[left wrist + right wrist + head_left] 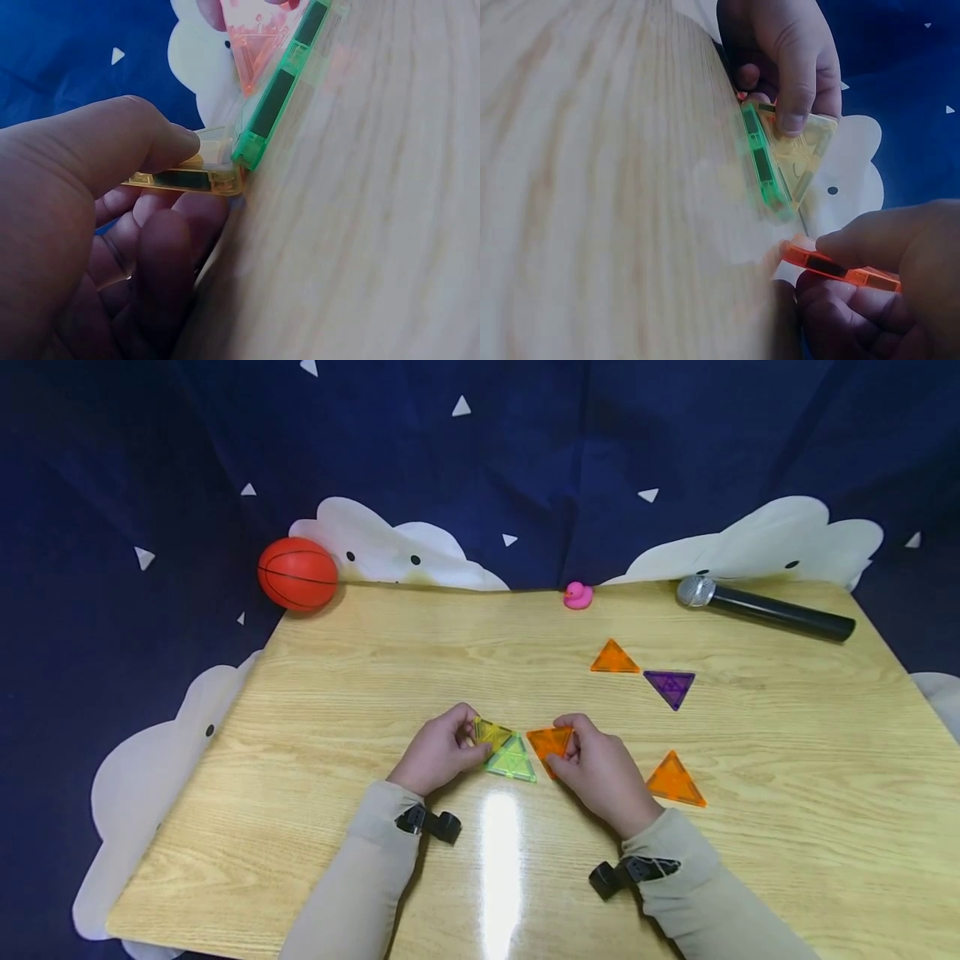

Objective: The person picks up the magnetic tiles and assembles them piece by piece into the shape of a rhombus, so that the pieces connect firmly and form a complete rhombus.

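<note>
"So, what's gripped?"
"Left hand [441, 750] pinches a yellow triangle tile [491, 733], apparently touching the green triangle tile [513, 763] over the worktop [345, 685]; right hand [600, 768] pinches an orange triangle tile [548, 743] nearby."

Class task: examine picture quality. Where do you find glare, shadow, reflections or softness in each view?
Head view: a bright white glare streak on the table, running to the bottom edge; left wrist view: soft wood grain, the left hand with its lower fingers in shadow; right wrist view: soft grain too, faint blurry reflections beside the green tile.
</note>
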A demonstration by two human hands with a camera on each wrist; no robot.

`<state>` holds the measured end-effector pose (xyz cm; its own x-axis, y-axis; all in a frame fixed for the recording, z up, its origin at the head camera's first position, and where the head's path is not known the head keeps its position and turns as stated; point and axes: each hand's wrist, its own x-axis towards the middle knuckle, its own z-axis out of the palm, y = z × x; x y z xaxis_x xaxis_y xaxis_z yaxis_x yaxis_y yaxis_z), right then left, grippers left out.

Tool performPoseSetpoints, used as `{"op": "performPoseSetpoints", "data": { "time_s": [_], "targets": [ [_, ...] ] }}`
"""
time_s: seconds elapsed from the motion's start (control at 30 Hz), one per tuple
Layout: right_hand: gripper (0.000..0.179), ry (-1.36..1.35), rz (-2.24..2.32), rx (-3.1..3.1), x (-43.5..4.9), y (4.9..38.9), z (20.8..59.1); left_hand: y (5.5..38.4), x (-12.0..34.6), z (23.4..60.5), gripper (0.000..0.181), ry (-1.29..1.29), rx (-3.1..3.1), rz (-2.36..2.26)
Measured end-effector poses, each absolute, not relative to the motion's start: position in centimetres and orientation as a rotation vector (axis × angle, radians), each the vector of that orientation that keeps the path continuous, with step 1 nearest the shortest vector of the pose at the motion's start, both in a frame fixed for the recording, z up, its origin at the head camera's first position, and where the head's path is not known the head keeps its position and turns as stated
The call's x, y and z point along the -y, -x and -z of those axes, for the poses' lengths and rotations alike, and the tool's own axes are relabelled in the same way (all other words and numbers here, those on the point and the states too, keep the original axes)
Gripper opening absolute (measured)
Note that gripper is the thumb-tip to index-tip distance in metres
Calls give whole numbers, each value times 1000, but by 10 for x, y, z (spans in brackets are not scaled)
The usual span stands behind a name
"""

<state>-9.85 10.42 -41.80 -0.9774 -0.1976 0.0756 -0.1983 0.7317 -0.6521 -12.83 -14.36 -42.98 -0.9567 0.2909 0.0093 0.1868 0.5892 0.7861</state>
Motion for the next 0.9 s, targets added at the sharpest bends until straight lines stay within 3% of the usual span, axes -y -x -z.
{"op": "performPoseSetpoints", "data": {
  "time_s": [0.7,0.9],
  "targets": [
    [57,-251,-1371,2776,-107,88,431,127,126,430,26,-440,-2675,-1333],
    [35,-191,-1514,2719,-101,91,434,120,132,431,26,-408,-2672,-1394]
  ]
}}
